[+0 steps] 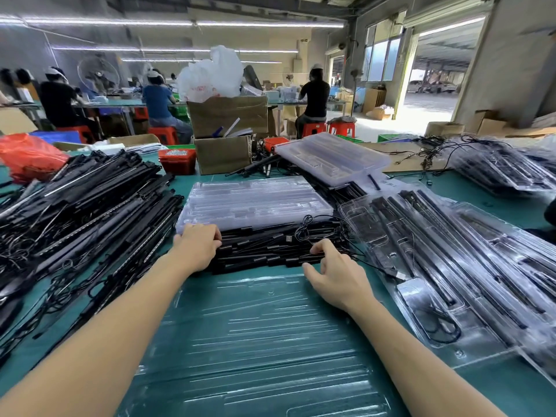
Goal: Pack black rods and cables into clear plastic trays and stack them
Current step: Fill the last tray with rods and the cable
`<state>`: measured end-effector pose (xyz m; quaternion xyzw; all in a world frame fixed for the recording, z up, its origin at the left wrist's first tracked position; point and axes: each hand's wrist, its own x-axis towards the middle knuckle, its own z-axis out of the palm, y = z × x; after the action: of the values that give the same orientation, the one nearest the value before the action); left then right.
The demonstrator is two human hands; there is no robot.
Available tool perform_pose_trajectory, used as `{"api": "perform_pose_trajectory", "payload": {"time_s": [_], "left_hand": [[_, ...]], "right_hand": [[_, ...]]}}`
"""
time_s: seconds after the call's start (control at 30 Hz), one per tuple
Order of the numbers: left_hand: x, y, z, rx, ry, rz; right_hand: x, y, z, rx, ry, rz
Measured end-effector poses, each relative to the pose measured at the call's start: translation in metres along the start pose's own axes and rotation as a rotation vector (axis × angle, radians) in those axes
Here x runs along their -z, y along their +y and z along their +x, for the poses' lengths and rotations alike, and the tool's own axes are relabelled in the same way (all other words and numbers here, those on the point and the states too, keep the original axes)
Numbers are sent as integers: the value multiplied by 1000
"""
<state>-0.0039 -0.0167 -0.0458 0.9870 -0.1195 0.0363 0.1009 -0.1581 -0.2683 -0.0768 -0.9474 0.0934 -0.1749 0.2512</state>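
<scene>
The left hand [197, 246] curls its fingers over the left end of a small bundle of black rods [264, 251], gripping it. The right hand [332, 273] sits at the bundle's right part with thumb and forefinger bent toward the nearest rod; whether they actually pinch it I cannot tell. The rods lie crosswise in front of the person, long axis left to right, with thin cables [313, 227] looped over their right end (a tangle that may snag on lifting).

The relation that matters: the empty clear tray [255, 341] lies flat on the green table [481, 188], just nearer the person than the bundle, its grooves running the same way as the rods. So a rod likely only needs drawing toward the body, not turning, and both hands are about equally near.

Beyond the bundle, touching it, is a stack of empty trays [255, 200]. To the right lie filled trays [451, 251], holding rods and coiled cable. To the left is a big heap of loose rods [81, 206].
</scene>
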Motion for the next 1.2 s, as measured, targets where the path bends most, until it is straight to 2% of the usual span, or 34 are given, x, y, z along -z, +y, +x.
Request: {"api": "perform_pose_trajectory", "payload": {"time_s": [0.17, 0.23, 0.37, 0.47, 0.6, 0.67, 0.8, 0.87, 1.07, 1.2], "left_hand": [[2, -8, -2, -23, -51, 81], [3, -10, -9, -19, -23, 107], [15, -13, -31, -16, 330, 122], [24, -11, -54, 18, 398, -113], [27, 3, -99, -119, 390, -396], [29, 9, -123, -222, 357, -425], [30, 8, -165, -428, 89, -546], [30, 4, -177, -448, 28, -582], [27, -21, -191, -435, 81, -428], [28, -33, -199, -449, 20, -423]], "right_hand": [[4, 1, 0, -3, -14, 70], [5, 1, 1, -28, -18, 175], [15, 3, 1, -65, 41, 651], [19, 5, 3, -82, 124, 833], [20, 7, 3, -121, 178, 983], [21, 7, 3, -156, 199, 1037], [22, 6, 6, -199, 233, 1155], [22, 7, 5, -185, 225, 1137], [24, 9, 1, -180, 200, 1111], [25, 9, 2, -187, 193, 1115]]}}
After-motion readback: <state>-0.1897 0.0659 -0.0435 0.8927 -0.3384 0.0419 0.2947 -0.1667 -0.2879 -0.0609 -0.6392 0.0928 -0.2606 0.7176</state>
